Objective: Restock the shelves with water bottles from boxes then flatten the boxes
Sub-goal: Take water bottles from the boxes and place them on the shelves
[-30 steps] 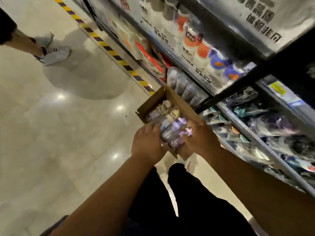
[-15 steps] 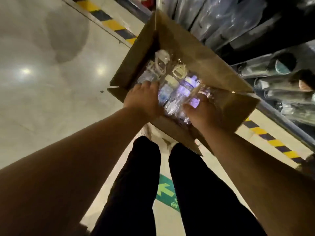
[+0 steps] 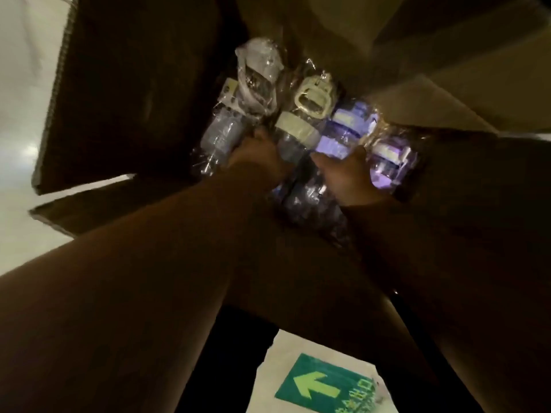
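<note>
Head view, steep look down into open cardboard box [image 3: 447, 93] on pale floor [image 3: 18, 84]; dim, blurred. Risks, L to R: tall L flap [image 3: 119, 84] stood loose beside L forearm, so it could snag the arm on lift-out. L hand [image 3: 256, 156] was pushed down betw. greyish bottle [image 3: 217, 138] and white-lidded bottle [image 3: 293, 132]; fingers buried among wraps, so can't tell curled or straight, nor whether anything was gripped. If it hooked only film, the wrap might tear or slide and drop a bottle. R hand [image 3: 348, 177] looked wrapped round lower body of purple bottle [image 3: 340, 132], thumb on one side, forefinger on the other; film is slick, so grip could slip. Bottles lay touching, so pulling one could drag a neighbour up and spill it. Contents: all bottles in clear film, packed side by side inside box, none on shelf yet. Wrapped one w/ strap [image 3: 256, 70] at far end, white loop-handle lid [image 3: 313, 96] next, second purple bottle [image 3: 390, 156] against R wall, more in shadow near edge [image 3: 313, 210]. Green arrow sticker [image 3: 322, 386] on floor below box.
</note>
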